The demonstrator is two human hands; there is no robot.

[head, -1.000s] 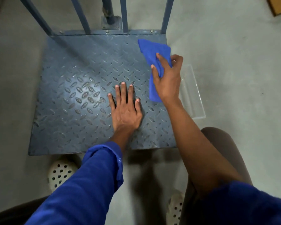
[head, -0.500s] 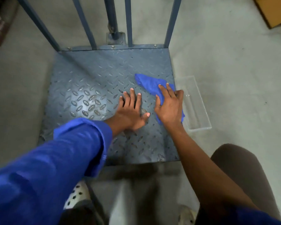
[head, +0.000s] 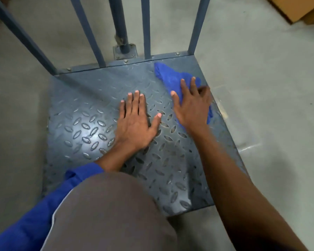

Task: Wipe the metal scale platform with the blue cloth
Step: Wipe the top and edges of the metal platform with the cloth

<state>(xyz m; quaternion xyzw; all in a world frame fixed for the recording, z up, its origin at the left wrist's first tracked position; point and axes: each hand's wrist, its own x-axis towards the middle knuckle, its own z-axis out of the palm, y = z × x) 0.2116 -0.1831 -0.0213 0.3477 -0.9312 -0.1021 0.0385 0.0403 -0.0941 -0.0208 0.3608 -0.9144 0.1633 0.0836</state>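
The wiping looks mid-course. The right hand lies flat with fingers spread, pressing the blue cloth onto the platform at about 1 o'clock, near the far right corner. The left hand rests palm-down at the centre, fingers straight and holding nothing. No clean-dirty line shows, so the 9 and 6 o'clock areas may remain.

Single head-worn view, angled steeply down.
It looks from close above the left hand and right hand; scale platform beneath them, floor beyond, knee nearer.
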